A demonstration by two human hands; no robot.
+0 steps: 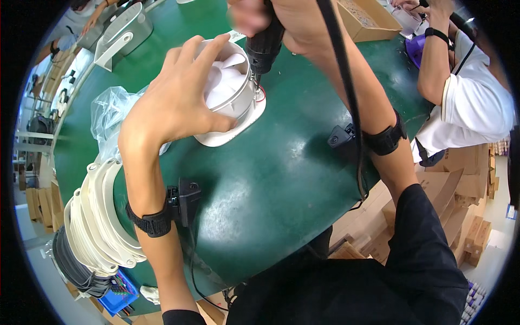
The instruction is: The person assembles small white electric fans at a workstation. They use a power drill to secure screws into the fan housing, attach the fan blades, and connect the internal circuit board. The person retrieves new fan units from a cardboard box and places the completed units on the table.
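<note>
A white round fan housing (pixel 245 103) with pale blades (pixel 225 81) inside stands on a white base plate on the green table. My left hand (pixel 176 95) is curved over its left side, fingers spread on the rim and thumb at its near edge. Above the housing's right side, my right hand (pixel 300 24) grips a black electric screwdriver (pixel 264 49). Its bit points down at the edge of the housing, close to a thin red wire (pixel 262 93). The tip's exact contact is too small to make out.
A clear plastic bag (pixel 111 114) lies left of the housing, nearer stacked cream rings (pixel 97 216) and a blue tray (pixel 120 295). A grey-white housing with a bracket (pixel 127 32) sits far left, a cardboard box (pixel 368 21) far right. People work across the table and at right (pixel 471 103).
</note>
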